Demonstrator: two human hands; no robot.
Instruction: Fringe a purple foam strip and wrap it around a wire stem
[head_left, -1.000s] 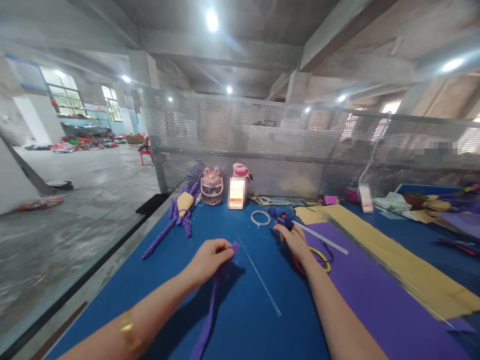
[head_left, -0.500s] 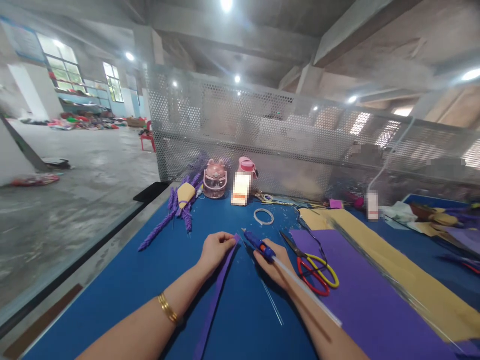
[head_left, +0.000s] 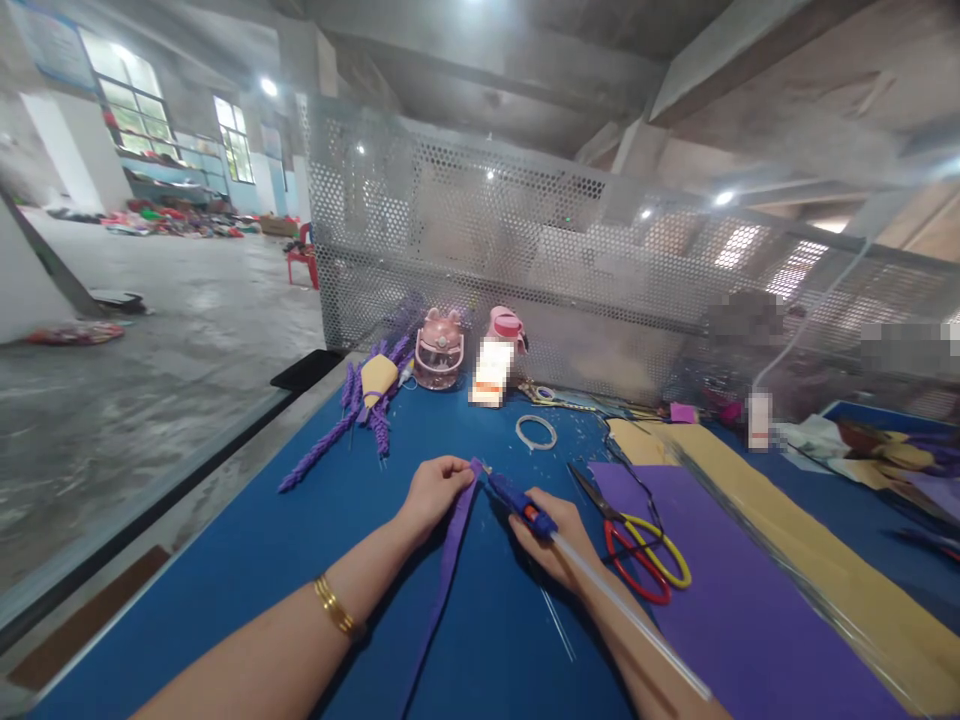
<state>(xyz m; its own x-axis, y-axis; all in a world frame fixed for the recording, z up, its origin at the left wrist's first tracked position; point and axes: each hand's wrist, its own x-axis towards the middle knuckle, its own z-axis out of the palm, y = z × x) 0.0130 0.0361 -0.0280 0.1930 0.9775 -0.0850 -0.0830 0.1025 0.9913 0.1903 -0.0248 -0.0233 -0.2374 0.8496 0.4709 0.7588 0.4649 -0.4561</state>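
Note:
My left hand (head_left: 437, 497) pinches the top end of a long purple strip (head_left: 452, 553), which hangs down toward the near edge of the table. In my right hand (head_left: 559, 538) is a blue hot glue gun (head_left: 523, 504), with a long clear glue stick (head_left: 630, 612) coming out of its back end. The gun's nozzle is at the strip's upper end, close to my left fingertips; whether it touches cannot be made out. Thin clear sticks or wires (head_left: 555, 620) lie on the table below the gun.
Scissors (head_left: 634, 545) with red and yellow handles lie on purple sheet material (head_left: 720, 560), beside yellow sheets (head_left: 810, 530). Behind are a white ring (head_left: 535, 432), a pink clear bottle (head_left: 439, 352) and purple lavender-like stems (head_left: 322, 458). A perforated metal panel (head_left: 600, 270) stands along the back.
The glue gun's nozzle has come closer to the strip's top end. My left hand still pinches the strip, whose lower part has twisted narrower. The whole view has shifted slightly.

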